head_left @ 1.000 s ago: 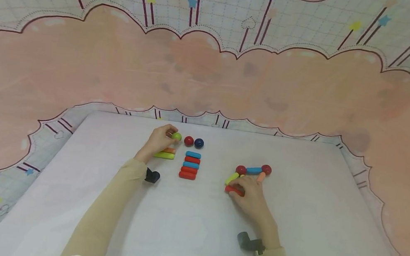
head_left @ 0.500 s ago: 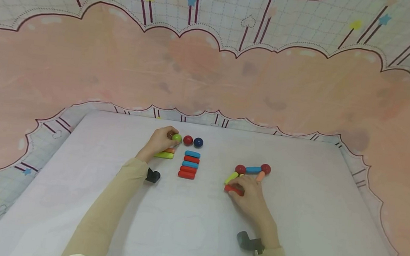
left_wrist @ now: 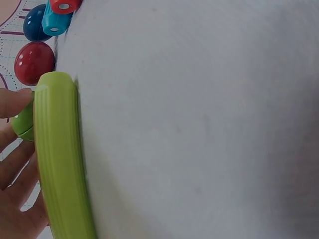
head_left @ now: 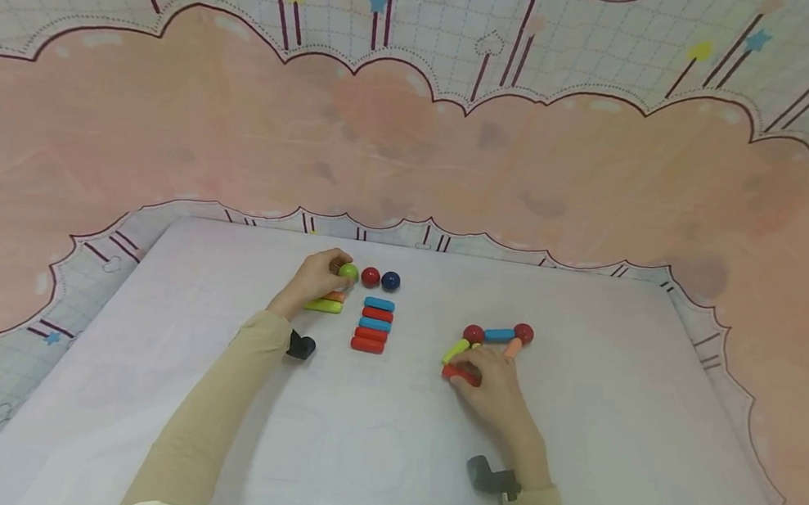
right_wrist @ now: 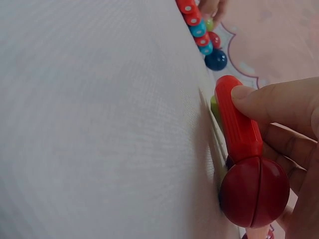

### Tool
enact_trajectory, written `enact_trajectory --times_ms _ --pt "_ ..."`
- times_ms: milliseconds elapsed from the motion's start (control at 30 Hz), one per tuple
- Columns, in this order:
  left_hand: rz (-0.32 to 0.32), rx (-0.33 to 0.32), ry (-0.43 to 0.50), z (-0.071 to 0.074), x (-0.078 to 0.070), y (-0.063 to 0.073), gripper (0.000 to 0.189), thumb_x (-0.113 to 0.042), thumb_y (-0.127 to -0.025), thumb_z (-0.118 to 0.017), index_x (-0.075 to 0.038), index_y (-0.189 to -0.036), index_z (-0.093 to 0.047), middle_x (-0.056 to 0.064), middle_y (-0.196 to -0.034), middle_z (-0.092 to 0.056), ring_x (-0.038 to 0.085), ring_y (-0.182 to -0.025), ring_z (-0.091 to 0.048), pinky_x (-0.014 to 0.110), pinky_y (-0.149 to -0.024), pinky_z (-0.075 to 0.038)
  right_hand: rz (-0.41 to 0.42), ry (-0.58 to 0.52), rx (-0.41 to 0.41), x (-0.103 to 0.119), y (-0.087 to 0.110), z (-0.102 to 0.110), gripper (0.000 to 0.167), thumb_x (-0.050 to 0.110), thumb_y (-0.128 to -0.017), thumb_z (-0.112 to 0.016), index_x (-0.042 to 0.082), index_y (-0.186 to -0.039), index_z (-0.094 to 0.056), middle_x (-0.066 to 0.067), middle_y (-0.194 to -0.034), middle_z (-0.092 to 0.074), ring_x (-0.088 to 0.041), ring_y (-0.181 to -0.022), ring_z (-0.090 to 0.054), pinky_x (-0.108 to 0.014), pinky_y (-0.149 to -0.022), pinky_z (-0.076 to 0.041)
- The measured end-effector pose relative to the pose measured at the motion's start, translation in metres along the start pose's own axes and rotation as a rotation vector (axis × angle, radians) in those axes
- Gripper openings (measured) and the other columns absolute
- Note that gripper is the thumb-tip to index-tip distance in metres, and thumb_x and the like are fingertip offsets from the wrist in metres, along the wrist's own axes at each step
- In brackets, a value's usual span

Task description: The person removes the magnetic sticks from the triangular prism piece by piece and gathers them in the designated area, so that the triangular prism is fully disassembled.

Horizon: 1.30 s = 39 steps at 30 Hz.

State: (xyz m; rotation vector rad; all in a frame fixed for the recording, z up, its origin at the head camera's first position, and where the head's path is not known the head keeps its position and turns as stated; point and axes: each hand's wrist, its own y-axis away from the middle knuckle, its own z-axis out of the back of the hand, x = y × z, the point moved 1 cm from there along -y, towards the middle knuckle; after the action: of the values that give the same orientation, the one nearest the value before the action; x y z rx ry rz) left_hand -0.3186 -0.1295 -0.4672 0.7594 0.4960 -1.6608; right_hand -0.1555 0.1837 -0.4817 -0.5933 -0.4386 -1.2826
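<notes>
In the head view my left hand (head_left: 314, 279) pinches a green ball (head_left: 348, 272) between thumb and fingers. A yellow-green stick (left_wrist: 61, 154) lies just in front of it, with an orange stick (head_left: 334, 296) behind, partly covered by the hand. My right hand (head_left: 501, 390) pinches a red stick (right_wrist: 238, 119); a dark red ball (right_wrist: 254, 193) sits at that stick's near end in the right wrist view. Beyond that hand, a blue stick (head_left: 499, 336) joins two red balls (head_left: 473, 335). A yellow-green stick (head_left: 456, 351) and an orange stick (head_left: 513, 348) reach from these toward the hand.
Between the hands lies a column of red and blue sticks (head_left: 372, 324). A red ball (head_left: 370, 276) and a dark blue ball (head_left: 391, 281) sit behind it on the white tabletop (head_left: 369, 446). Black wrist mounts (head_left: 492, 477) are worn on the wrists. A patterned cloth (head_left: 415, 155) hangs behind.
</notes>
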Motion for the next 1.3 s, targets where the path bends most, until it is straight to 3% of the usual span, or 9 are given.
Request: enact_trajectory --times_ms 267,467,700,800,933,1033,1133,1300 --pt "0.034 0.001 0.044 0.002 0.002 0.001 0.047 -0.018 -0.090 -0.065 -0.004 -0.132 -0.051 0.020 -0.134 -0.055 0.035 -0.122 -0.053 0.048 -0.107 -0.041 -0.019 -0.007 0.001 0.000 0.000 0.000 0.023 0.018 -0.081 -0.077 0.020 -0.102 -0.069 0.004 -0.103 -0.067 -0.018 -0.105 -0.054 -0.046 -0.098 -0.040" --pt "0.044 -0.073 0.092 0.013 0.001 0.011 0.046 -0.018 -0.090 -0.063 -0.006 -0.133 -0.050 0.017 -0.134 -0.054 0.034 -0.124 -0.051 0.048 -0.106 -0.042 0.016 -0.028 -0.004 0.002 0.000 -0.002 0.021 0.017 -0.082 -0.076 0.020 -0.101 -0.068 0.006 -0.102 -0.067 -0.014 -0.099 -0.054 -0.040 -0.094 -0.045" --pt "-0.029 -0.160 0.124 0.022 -0.013 0.028 0.042 -0.013 -0.091 -0.063 -0.004 -0.131 -0.052 0.018 -0.131 -0.056 0.034 -0.119 -0.054 0.047 -0.103 -0.045 0.078 -0.060 -0.071 -0.005 0.000 0.003 0.018 0.013 -0.083 -0.073 0.016 -0.101 -0.070 0.004 -0.097 -0.069 -0.013 -0.091 -0.053 -0.029 -0.081 -0.048" --pt "-0.082 -0.186 0.160 0.022 -0.022 0.036 0.040 -0.010 -0.090 -0.063 -0.001 -0.128 -0.054 0.020 -0.128 -0.057 0.035 -0.116 -0.056 0.046 -0.100 -0.047 0.061 -0.065 -0.079 -0.009 0.001 0.007 0.018 0.012 -0.083 -0.073 0.015 -0.101 -0.070 0.004 -0.097 -0.069 -0.013 -0.083 -0.052 -0.025 -0.074 -0.047" --pt "-0.141 -0.207 0.187 0.015 -0.037 0.045 0.038 -0.006 -0.089 -0.063 0.000 -0.125 -0.056 0.020 -0.124 -0.059 0.035 -0.113 -0.057 0.046 -0.097 -0.049 0.030 -0.042 -0.060 -0.016 0.004 0.013 0.019 0.015 -0.085 -0.073 0.017 -0.103 -0.069 0.005 -0.099 -0.069 -0.012 -0.079 -0.053 -0.024 -0.071 -0.048" --pt "-0.156 -0.196 0.213 0.006 -0.049 0.052 0.035 -0.007 -0.089 -0.064 -0.002 -0.124 -0.058 0.018 -0.124 -0.060 0.033 -0.113 -0.058 0.045 -0.098 -0.049 0.023 -0.013 -0.058 -0.018 0.006 0.017 0.021 0.016 -0.084 -0.073 0.016 -0.104 -0.069 0.003 -0.101 -0.068 -0.014 -0.086 -0.055 -0.031 -0.079 -0.049" --pt "-0.166 -0.158 0.257 -0.006 -0.062 0.061 0.034 -0.010 -0.090 -0.064 -0.004 -0.123 -0.058 0.015 -0.123 -0.061 0.030 -0.113 -0.058 0.044 -0.099 -0.049 0.011 0.010 -0.051 -0.018 0.009 0.022 0.023 0.015 -0.083 -0.074 0.014 -0.106 -0.069 -0.001 -0.101 -0.068 -0.019 -0.093 -0.056 -0.041 -0.086 -0.047" --pt "-0.196 -0.084 0.366 -0.031 -0.080 0.075 0.033 -0.012 -0.090 -0.065 -0.005 -0.122 -0.060 0.014 -0.119 -0.064 0.026 -0.109 -0.060 0.042 -0.096 -0.051 -0.058 0.024 0.009 -0.021 0.016 0.028 0.030 0.017 -0.082 -0.074 0.015 -0.111 -0.066 -0.005 -0.110 -0.062 -0.024 -0.105 -0.052 -0.048 -0.093 -0.048"
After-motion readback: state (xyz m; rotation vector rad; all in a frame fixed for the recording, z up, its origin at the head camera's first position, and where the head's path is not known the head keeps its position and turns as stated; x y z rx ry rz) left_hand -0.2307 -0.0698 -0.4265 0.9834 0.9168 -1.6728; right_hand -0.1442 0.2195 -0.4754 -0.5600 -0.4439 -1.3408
